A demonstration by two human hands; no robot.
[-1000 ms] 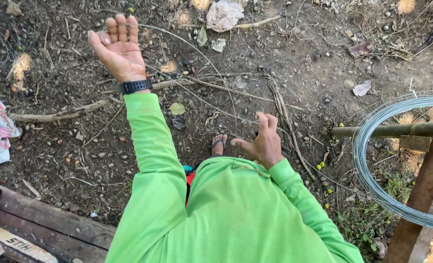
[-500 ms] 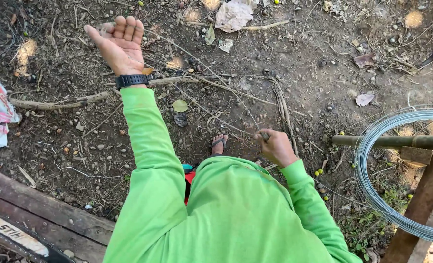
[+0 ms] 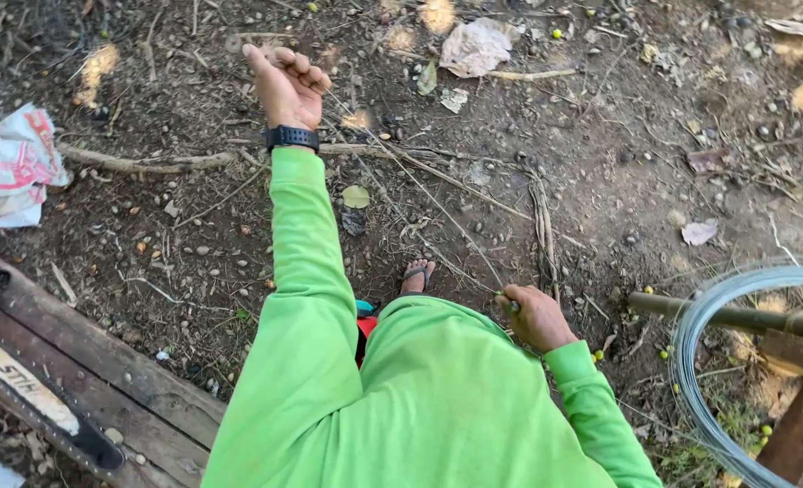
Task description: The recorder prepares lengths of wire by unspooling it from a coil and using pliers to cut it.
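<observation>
Wire: thin strand point(image 3: 419, 194) stretched taut on a diagonal from upper left of the frame to lower centre, between both hands.
Left hand: point(image 3: 286, 83) raised at upper left, fingers curled closed around the strand's far end.
Right hand: point(image 3: 535, 316) low at centre right, fist clamped on the near end.
Coil: grey wire coil point(image 3: 690, 361) at the right edge, nearer the right hand.
Around: sandalled foot point(image 3: 417, 276) under the strand; chainsaw bar point(image 3: 40, 402) on planks at lower left; crumpled cloth point(image 3: 13, 172) at left.

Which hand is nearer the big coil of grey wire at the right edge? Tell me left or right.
Right. The right hand is fisted low beside the coil of grey wire, a short gap apart. The left hand is raised far off at the upper left.
</observation>
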